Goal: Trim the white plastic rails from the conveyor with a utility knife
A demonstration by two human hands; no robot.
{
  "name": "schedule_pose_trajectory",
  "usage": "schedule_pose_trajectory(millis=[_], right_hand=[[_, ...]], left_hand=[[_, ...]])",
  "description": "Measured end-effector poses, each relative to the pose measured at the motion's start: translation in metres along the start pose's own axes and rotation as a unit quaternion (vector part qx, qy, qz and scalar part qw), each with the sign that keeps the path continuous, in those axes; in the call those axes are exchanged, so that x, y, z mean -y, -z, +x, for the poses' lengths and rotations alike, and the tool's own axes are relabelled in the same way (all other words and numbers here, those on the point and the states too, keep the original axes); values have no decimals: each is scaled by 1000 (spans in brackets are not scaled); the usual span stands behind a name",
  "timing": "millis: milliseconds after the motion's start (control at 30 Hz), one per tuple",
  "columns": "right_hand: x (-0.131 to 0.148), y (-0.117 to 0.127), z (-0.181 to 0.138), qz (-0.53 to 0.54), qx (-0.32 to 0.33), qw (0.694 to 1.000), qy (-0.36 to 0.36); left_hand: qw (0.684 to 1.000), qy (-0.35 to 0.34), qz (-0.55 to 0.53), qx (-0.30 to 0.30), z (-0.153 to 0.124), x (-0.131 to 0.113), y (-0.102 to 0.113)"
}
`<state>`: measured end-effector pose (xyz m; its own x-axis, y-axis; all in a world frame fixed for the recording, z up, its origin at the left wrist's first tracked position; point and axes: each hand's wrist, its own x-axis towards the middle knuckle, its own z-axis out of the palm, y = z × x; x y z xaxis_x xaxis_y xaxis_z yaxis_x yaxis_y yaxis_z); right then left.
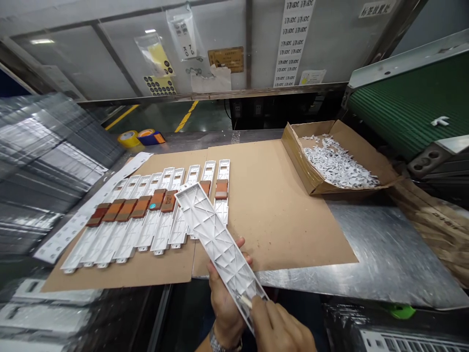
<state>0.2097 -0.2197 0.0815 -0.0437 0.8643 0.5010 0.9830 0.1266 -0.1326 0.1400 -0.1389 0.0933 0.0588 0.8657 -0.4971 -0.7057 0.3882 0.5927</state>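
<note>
A long white plastic panel (220, 239), ribbed in triangles on its upper side, lies tilted across my left hand (225, 298). The fingers of that hand wrap round it from below, and a watch sits on the wrist. My right hand (280, 325) is closed over the panel's near end, pinching a thin pale stick-like tool (246, 300) whose tip points into the ribs. What kind of tool it is, I cannot make out. Left of the held panel, several similar white panels (126, 244) lie side by side on brown cardboard (271, 205), with reddish-brown blocks (141, 207) across them.
At the back right stands a cardboard box (304, 161) with many small white plastic pieces (340, 164). A green conveyor belt (414, 102) runs beyond it. Tape rolls (128, 139) lie at the back left, near stacked wrapped goods (47, 161). The metal table edge (403, 288) is close by.
</note>
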Motion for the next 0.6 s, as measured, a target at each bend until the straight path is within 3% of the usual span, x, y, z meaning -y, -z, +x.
schedule_pose_trajectory(millis=[100, 167, 267, 333, 600], right_hand=[[-16, 8, 2, 83, 3, 996, -13], [-32, 19, 8, 124, 23, 992, -22], [-57, 36, 22, 106, 78, 991, 6], [-69, 44, 32, 81, 106, 990, 45], [-76, 48, 46, 60, 178, 971, 146]], left_hand=[[997, 73, -1, 35, 3, -12, -2], [982, 173, 21, 77, 9, -21, 0], [913, 370, 62, 162, 19, -29, 4], [863, 457, 76, 202, 24, -30, 8], [765, 574, 116, 268, 13, -24, 16]])
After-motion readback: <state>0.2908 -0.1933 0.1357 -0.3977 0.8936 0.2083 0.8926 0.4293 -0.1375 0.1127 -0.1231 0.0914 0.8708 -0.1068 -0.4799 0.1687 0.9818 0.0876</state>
